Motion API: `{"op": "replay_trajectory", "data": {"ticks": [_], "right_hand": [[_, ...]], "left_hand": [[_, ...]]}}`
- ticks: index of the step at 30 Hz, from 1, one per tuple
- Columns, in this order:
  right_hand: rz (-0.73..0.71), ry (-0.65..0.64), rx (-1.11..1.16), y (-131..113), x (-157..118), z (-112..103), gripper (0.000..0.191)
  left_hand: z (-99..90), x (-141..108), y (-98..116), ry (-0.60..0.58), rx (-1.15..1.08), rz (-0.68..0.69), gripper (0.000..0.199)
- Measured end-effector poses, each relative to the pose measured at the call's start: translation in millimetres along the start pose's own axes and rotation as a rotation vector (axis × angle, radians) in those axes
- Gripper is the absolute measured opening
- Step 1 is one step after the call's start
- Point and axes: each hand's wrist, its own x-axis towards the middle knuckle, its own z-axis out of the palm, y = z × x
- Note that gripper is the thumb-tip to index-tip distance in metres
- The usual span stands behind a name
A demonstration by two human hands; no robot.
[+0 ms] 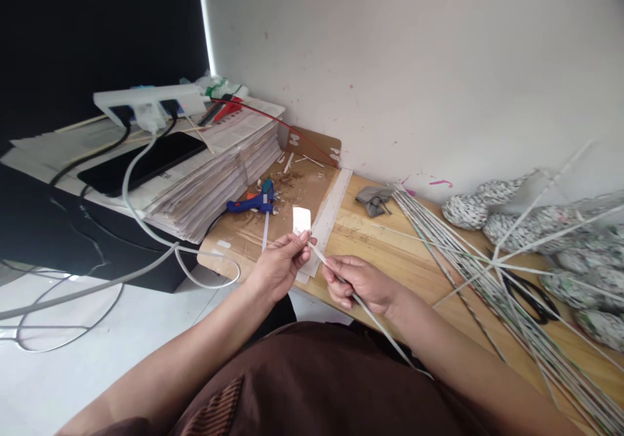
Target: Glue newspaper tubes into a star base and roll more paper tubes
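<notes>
My left hand (280, 264) is closed, thumb and fingertips pinching a small white piece of paper (301, 219) that sticks up above them. A thin rolled paper stick (385, 335) has its end at those same fingertips; whether it joins the white piece is hidden by the fingers. Farther along, my right hand (363, 283) is wrapped round the stick, whose tail runs down toward my lap. Just beyond my left hand, a blue glue gun (251, 201) lies on a stained cardboard sheet (244, 231), with a pale glue stick (266, 231) near its nozzle.
Many paper sticks (453, 273) lie across the wooden table (390, 241) at right, with black-handled scissors (531, 296) and woven paper pieces (517, 228). A grey cloth bundle (374, 199) sits near the wall. At left, a paper stack (219, 189) carries a phone (141, 163) and power strip (151, 101); cables hang down.
</notes>
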Motion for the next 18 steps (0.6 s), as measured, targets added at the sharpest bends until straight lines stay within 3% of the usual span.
{"op": "replay_trajectory", "data": {"ticks": [1, 5, 7, 10, 12, 13, 17, 18], "right_hand": [[-0.025, 0.053, -0.07, -0.1, -0.2, 0.3, 0.043], [-0.237, 0.469, -0.594, -2.7, -2.1, 6.4, 0.03], [-0.217, 0.432, -0.525, -2.3, -2.0, 7.5, 0.033], [-0.039, 0.093, -0.064, 0.6, -1.2, 3.9, 0.043], [0.013, -0.006, 0.08, 1.9, -2.2, 1.4, 0.045], [-0.01, 0.029, 0.026, 1.9, -3.5, 1.2, 0.042], [-0.217, 0.405, -0.577, -1.0, -10.6, 4.7, 0.028], [-0.239, 0.438, -0.644, -1.3, -11.6, 5.2, 0.027]], "left_hand": [[-1.0, 0.4, -0.5, 0.004, 0.001, 0.001, 0.012], [-4.2, 3.3, -1.9, 0.011, -0.004, 0.036, 0.014], [-4.1, 3.6, -1.4, 0.009, -0.006, 0.043, 0.013], [-2.3, 1.6, 0.5, -0.009, -0.012, 0.021, 0.009], [-1.2, 0.1, 1.8, -0.024, -0.015, 0.016, 0.008], [-0.8, -0.3, 2.4, -0.023, -0.015, 0.023, 0.008], [-0.4, 0.5, 3.6, -0.001, -0.009, 0.06, 0.008], [-0.3, 0.9, 3.7, -0.005, -0.008, 0.062, 0.008]]}}
